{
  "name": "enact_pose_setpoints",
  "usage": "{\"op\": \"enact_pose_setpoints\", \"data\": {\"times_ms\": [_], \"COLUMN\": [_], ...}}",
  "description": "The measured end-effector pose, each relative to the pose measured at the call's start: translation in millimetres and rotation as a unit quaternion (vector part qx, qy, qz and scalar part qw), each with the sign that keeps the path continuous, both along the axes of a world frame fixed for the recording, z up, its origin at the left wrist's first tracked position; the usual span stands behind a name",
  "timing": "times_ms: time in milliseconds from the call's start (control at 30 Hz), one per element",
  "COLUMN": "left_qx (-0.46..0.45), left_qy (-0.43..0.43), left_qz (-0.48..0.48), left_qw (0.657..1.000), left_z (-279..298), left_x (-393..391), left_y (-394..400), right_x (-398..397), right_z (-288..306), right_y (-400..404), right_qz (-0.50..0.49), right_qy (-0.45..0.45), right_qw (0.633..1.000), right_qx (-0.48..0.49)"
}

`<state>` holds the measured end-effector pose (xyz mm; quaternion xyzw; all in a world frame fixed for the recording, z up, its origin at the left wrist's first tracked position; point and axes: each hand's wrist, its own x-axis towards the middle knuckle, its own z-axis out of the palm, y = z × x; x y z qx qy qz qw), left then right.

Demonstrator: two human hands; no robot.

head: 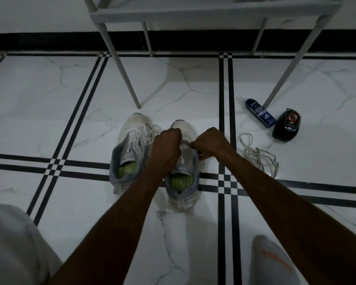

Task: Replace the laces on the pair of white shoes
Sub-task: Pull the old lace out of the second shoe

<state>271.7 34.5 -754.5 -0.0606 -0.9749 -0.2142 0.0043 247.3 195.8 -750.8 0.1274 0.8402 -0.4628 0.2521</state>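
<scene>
Pinching lace, both hands (left, right), right shoe

Dim, bluish cast, wide-angle edge distortion

Both forearms are bare from the near edge of the view to the wrists — no sleeve, watch, band or glove is visible on either. The left hand and the right hand carry no rings that can be made out in the dim light. At the near left a pale grey-white garment covers the leg; its fabric is plain and unmarked. At the near right a light grey sock is worn — orange lettering runs across it, too blurred to read.
</scene>
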Motion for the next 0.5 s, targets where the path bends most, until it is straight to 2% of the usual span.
{"op": "enact_pose_setpoints", "data": {"times_ms": [33,100,133,233,300,367,433,500], "left_qx": [0.076,0.247,0.277,0.276,0.261,0.166,0.076,0.048], "left_qy": [0.007,0.026,0.036,0.07,0.06,0.021,0.024,-0.014], "left_qz": [0.051,0.198,0.231,0.215,0.203,0.166,0.069,-0.01], "left_qw": [0.996,0.948,0.932,0.934,0.942,0.972,0.994,0.999], "left_z": [4,10,17,27,27,21,14,11], "left_x": [-1,-9,-11,-5,-2,1,2,0], "left_y": [-5,-19,-23,-24,-22,-18,-15,-8], "right_x": [0,2,3,1,0,0,0,1], "right_z": [0,3,4,5,2,4,7,10], "right_y": [0,0,0,-3,-3,-3,-4,-6], "right_qz": [-0.001,0.003,0.004,0.005,0.006,0.0,-0.001,0.001], "right_qy": [0.003,-0.006,-0.011,0.007,0.005,-0.004,-0.001,-0.009], "right_qw": [1.0,1.0,1.0,1.0,1.0,1.0,1.0,1.0], "right_qx": [-0.001,-0.005,-0.009,0.003,0.007,0.002,0.0,-0.005]}}
